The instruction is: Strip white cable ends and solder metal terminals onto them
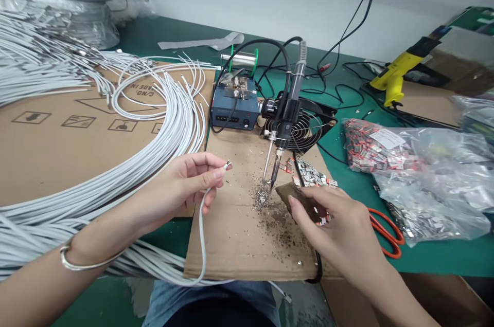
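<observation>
My left hand [193, 180] pinches a white cable [202, 237] close to its stripped end, where short wire ends stick out past the fingertips. The rest of that cable hangs down to the cardboard's front edge. In my right hand [343, 221] is a brown, stained sponge-like pad [295, 196], gripped between thumb and fingers. The pad's left corner lies beside the tip of a soldering iron [295, 95], which is held tip down in a stand; whether they touch I cannot tell. A heap of solder bits [262, 197] lies under the tip.
A blue solder feeder [234, 111] with a solder spool [243, 59] stands behind. A fan [306, 129], loose metal connectors [311, 173], bagged connectors [378, 147], orange-handled scissors [395, 237] and a yellow heat gun [397, 72] are to the right. Bundled white cables [154, 162] fill the left.
</observation>
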`<state>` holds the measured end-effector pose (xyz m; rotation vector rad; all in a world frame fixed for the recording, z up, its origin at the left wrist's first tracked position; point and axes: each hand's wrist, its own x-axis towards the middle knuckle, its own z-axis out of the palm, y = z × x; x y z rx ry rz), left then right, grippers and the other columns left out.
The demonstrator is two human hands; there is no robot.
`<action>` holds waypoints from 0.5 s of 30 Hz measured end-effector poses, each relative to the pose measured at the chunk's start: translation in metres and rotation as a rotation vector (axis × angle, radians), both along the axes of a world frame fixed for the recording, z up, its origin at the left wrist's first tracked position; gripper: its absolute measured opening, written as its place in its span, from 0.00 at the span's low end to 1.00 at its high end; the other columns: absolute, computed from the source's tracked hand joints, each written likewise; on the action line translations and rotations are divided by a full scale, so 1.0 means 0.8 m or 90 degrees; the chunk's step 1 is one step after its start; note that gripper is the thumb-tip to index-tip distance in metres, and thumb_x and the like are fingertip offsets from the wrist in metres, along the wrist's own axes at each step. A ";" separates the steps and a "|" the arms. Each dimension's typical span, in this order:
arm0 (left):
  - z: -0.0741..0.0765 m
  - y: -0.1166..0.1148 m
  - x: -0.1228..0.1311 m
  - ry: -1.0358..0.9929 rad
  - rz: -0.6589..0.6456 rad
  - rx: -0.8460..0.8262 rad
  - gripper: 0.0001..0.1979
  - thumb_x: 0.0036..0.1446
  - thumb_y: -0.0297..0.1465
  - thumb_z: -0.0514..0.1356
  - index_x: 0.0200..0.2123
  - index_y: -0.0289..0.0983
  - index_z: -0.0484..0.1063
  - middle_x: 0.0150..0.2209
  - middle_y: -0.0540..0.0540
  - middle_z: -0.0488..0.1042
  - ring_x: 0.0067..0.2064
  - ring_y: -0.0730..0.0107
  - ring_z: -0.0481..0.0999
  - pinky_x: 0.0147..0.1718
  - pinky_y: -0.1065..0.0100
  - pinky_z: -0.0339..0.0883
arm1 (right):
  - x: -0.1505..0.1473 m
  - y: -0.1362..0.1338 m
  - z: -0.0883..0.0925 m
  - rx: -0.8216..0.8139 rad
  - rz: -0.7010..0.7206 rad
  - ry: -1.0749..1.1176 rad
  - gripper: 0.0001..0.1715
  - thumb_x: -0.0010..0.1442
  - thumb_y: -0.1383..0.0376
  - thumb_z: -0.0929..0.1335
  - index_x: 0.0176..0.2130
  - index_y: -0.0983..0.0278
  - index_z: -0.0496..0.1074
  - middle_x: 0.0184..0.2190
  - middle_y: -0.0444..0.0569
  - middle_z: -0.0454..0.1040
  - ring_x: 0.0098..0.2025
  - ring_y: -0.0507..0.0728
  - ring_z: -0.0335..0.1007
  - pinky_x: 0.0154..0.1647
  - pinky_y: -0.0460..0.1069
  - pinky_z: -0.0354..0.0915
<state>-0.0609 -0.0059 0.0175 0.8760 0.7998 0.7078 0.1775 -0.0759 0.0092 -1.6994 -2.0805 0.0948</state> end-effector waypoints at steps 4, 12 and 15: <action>-0.001 -0.001 -0.001 0.004 -0.002 0.016 0.08 0.49 0.27 0.65 0.32 0.34 0.69 0.20 0.55 0.68 0.18 0.81 0.66 0.15 0.79 0.66 | -0.022 -0.004 0.012 0.113 0.009 -0.203 0.13 0.59 0.65 0.62 0.25 0.63 0.68 0.16 0.45 0.66 0.21 0.57 0.63 0.29 0.52 0.52; 0.002 -0.006 -0.002 -0.022 -0.019 0.026 0.05 0.50 0.25 0.63 0.30 0.34 0.69 0.19 0.56 0.68 0.17 0.81 0.67 0.15 0.79 0.63 | -0.049 0.000 0.023 0.083 0.007 -0.406 0.15 0.57 0.67 0.58 0.22 0.62 0.66 0.13 0.48 0.66 0.18 0.59 0.65 0.29 0.53 0.49; 0.000 -0.006 -0.002 -0.044 -0.027 0.025 0.05 0.50 0.24 0.63 0.31 0.34 0.69 0.21 0.55 0.69 0.17 0.80 0.68 0.15 0.78 0.65 | -0.051 -0.003 0.024 0.075 0.018 -0.411 0.16 0.57 0.66 0.58 0.22 0.62 0.66 0.13 0.49 0.66 0.18 0.60 0.64 0.28 0.53 0.48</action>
